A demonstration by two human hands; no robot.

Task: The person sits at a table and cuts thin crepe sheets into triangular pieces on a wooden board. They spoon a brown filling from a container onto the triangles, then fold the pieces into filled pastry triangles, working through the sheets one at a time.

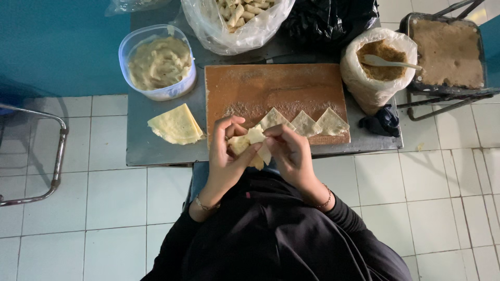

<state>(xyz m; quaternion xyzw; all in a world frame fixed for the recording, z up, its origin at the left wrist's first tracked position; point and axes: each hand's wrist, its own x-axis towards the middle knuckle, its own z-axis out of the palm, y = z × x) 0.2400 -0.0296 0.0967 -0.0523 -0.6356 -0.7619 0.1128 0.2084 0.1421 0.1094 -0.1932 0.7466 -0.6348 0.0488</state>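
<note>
A grey table (156, 151) fills the upper middle of the frame, carrying a wooden board (271, 86) at centre. Upper left sits a plastic tub of pale filling (159, 62); upper right, a bag of brown crumbs (377, 70) with a spoon (388, 62). A stack of folded wrappers (176, 125) lies left of the board. At centre, left hand (225, 161) and right hand (292, 153) both pinch one pastry wrapper (253, 140) just below the board's lower edge.

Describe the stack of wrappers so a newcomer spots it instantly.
Start at the grey metal table. Left of the brown cutting board, below the clear tub of pale filling, lies the wrapper stack. Unlike the single flat triangles on the board, it is a thick, fan-shaped yellow pile.
</note>
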